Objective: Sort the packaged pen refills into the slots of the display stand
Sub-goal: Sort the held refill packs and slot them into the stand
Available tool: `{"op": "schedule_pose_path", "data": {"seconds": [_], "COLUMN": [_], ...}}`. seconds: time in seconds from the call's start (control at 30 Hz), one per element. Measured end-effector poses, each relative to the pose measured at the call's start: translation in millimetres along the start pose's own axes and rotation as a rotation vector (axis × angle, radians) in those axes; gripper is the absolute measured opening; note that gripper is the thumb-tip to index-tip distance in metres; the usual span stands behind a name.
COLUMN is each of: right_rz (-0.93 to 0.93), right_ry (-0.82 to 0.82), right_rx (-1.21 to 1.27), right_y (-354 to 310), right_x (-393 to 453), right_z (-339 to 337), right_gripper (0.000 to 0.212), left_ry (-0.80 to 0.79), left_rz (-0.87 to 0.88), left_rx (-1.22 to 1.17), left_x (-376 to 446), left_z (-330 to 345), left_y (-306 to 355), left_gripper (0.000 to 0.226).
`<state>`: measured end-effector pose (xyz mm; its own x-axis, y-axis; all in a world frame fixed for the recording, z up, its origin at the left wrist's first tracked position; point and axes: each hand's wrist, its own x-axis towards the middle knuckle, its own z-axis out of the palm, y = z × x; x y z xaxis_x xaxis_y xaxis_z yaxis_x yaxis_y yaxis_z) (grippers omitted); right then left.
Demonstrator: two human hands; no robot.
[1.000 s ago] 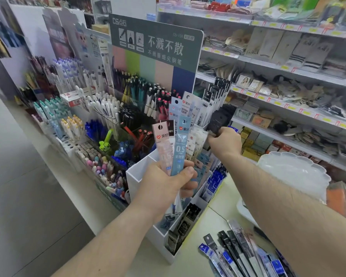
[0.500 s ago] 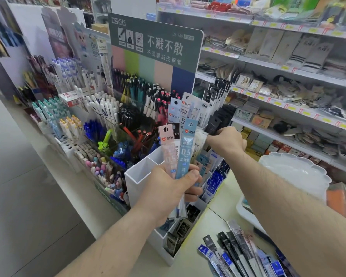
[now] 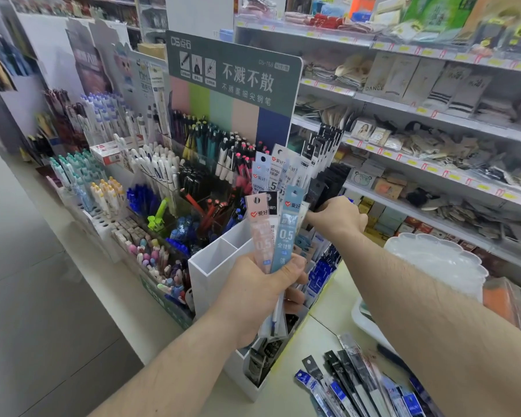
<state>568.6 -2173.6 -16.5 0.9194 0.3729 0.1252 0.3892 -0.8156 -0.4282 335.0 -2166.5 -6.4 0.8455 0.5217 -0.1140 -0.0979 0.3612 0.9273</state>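
My left hand (image 3: 262,293) grips a small bundle of packaged pen refills (image 3: 275,236), a pink pack and a light blue "0.5" pack in front, held upright before the white display stand (image 3: 220,266). My right hand (image 3: 339,218) reaches over the stand's upper right slots and pinches a dark refill pack (image 3: 321,192) among the black packs standing there. More refill packs in white and blue (image 3: 271,173) stand in the stand's back slots. Its two near-left compartments look empty. A loose pile of refill packs (image 3: 358,383) lies on the counter at the lower right.
Pen displays (image 3: 163,176) crowd the counter left of the stand, under a green sign board (image 3: 235,76). A translucent scalloped tray (image 3: 436,263) sits at the right. Store shelves (image 3: 433,121) with packaged goods fill the background. Floor lies to the left.
My left hand with its bundle has sunk slightly lower in front of the stand. My right hand stays at the dark packs in the upper right slots, shifted a little.
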Motion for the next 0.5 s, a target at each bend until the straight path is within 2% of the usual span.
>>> {"op": "schedule_pose_path", "data": {"seconds": [0.07,0.13,0.3,0.5], "right_rz": [0.018,0.0,-0.133,-0.113], "right_ry": [0.097,0.133,0.046,0.008], "right_rx": [0.028,0.062,0.119,-0.026], "right_y": [1,1,-5,-11], "right_x": [-2,-2,-6,-7], "right_z": [-6,-11,-6,1], "right_gripper": [0.051,0.04,0.018,0.021], "left_ry": [0.006,0.015,0.026,0.042], "left_rz": [-0.008,-0.013,-0.02,-0.031], "left_rx": [-0.001,-0.008,0.01,-0.01], "left_x": [-1,-2,-7,-9], "left_z": [-1,-2,-4,-12], "left_y": [0,-1,0,6], "left_gripper": [0.021,0.016,0.01,0.011]}}
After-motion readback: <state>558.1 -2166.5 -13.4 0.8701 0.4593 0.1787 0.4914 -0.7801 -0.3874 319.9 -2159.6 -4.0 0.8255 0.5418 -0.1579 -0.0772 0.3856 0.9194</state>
